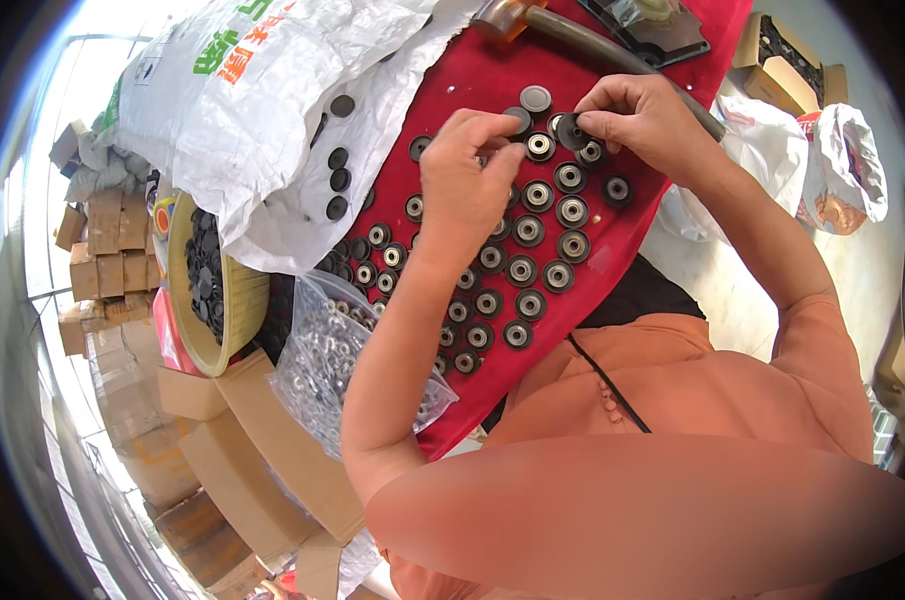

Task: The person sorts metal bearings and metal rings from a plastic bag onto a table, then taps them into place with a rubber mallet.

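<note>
My right hand pinches a black round cap between thumb and fingertips, over the far end of a group of small black wheels with metal bearings. Beside it, my left hand is curled, its index fingertip against another dark round cap; its other fingers are partly hidden. A wheel bearing shows between the two hands. The wheels stand in rough rows on a red cloth, and my left forearm covers some. A grey-topped round piece sits just beyond the hands.
A hammer lies at the far edge near a dark metal plate. A white woven sack with black caps covers the left side. A yellow basket of black pieces, a clear bag of metal parts and cardboard boxes stand left.
</note>
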Tool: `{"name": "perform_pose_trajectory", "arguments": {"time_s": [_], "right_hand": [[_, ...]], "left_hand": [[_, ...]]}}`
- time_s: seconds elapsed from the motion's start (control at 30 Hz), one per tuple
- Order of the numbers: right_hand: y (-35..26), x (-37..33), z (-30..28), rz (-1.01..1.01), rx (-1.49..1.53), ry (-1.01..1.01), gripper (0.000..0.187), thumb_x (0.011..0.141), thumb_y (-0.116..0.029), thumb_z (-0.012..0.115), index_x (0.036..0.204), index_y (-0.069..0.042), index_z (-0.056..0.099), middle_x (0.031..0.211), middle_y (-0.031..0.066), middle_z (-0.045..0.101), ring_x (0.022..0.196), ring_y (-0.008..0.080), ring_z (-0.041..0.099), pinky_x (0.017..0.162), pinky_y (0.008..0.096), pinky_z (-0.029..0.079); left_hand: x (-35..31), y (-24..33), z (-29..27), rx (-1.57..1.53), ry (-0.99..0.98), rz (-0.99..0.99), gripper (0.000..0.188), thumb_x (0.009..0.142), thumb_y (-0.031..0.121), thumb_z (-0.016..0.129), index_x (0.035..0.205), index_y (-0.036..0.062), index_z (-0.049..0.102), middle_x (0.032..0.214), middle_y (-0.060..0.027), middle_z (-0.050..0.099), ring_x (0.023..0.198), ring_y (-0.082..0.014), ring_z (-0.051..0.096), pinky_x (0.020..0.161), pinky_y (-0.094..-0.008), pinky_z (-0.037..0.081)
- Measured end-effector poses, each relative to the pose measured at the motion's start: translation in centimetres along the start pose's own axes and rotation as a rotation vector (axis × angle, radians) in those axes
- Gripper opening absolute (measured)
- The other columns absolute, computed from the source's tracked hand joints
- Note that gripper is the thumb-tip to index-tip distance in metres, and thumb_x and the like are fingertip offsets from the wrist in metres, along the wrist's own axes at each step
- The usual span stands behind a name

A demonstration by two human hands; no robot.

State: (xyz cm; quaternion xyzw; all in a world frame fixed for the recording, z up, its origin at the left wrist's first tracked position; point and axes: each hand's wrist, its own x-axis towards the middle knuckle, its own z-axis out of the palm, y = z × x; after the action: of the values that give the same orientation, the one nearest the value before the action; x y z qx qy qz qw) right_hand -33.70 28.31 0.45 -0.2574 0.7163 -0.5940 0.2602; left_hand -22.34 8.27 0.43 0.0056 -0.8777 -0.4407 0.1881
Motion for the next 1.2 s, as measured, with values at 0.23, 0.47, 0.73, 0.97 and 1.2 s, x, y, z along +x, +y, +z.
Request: {"name": "perform_pose_trajectory", "arguments": {"time_s": [0.23, 0.47, 0.73, 0.97, 1.2], "right_hand": [[0.7, 2.6, 0.0, -0.284, -0.406, 0.154, 0.014, 0.084, -0.011, 0.067, 0.091, 0.001, 0.069, 0.076, 0.0102, 0.068, 0.069, 0.0178, 0.065, 0.065, 0.032, 0.052], [1.6, 11.0, 2.1, -0.521, -0.833, 0.215, 0.012, 0.083, -0.011, 0.063, 0.086, 0.0, 0.068, 0.084, 0.0205, 0.068, 0.081, 0.0381, 0.067, 0.074, 0.0449, 0.052], [-0.3, 13.6, 6.5, -0.481, -1.262, 0.163, 0.011, 0.085, -0.009, 0.061, 0.087, 0.001, 0.064, 0.086, 0.0193, 0.069, 0.082, 0.0347, 0.069, 0.074, 0.0416, 0.056], [-2.7, 12.6, 12.7, -0.577, -1.038, -0.307, 0.024, 0.08, -0.014, 0.072, 0.098, 0.0, 0.066, 0.099, 0.0166, 0.065, 0.096, 0.0353, 0.064, 0.082, 0.0446, 0.052], [-1.6, 15.2, 12.2, -0.518, -1.216, -0.296, 0.026, 0.075, -0.015, 0.076, 0.096, -0.003, 0.07, 0.101, 0.0142, 0.065, 0.098, 0.0336, 0.064, 0.083, 0.0446, 0.051]], "left_hand": [[0.3, -0.1, -0.8, 0.026, -0.042, -0.189, 0.025, 0.082, 0.001, 0.069, 0.106, -0.0012, 0.069, 0.095, -0.0088, 0.071, 0.084, -0.0127, 0.067, 0.076, -0.0264, 0.053], [-0.1, -5.5, -6.5, 0.44, 0.222, -0.249, 0.023, 0.076, 0.001, 0.069, 0.098, -0.0013, 0.071, 0.096, -0.016, 0.067, 0.078, -0.0261, 0.068, 0.075, -0.0364, 0.054], [-0.6, -8.2, -9.5, 0.434, 0.248, -0.373, 0.023, 0.073, 0.004, 0.067, 0.094, -0.0021, 0.072, 0.096, -0.0173, 0.067, 0.075, -0.0264, 0.067, 0.074, -0.036, 0.053], [-0.7, -10.4, -11.9, 0.583, 0.344, -0.423, 0.026, 0.073, 0.006, 0.068, 0.098, -0.0007, 0.073, 0.099, -0.0207, 0.068, 0.085, -0.0363, 0.066, 0.084, -0.0417, 0.051], [-1.7, -11.9, -13.8, 0.784, 0.299, -0.267, 0.034, 0.074, 0.016, 0.071, 0.101, -0.0033, 0.072, 0.093, -0.0241, 0.071, 0.087, -0.0369, 0.069, 0.082, -0.0402, 0.053]]}}
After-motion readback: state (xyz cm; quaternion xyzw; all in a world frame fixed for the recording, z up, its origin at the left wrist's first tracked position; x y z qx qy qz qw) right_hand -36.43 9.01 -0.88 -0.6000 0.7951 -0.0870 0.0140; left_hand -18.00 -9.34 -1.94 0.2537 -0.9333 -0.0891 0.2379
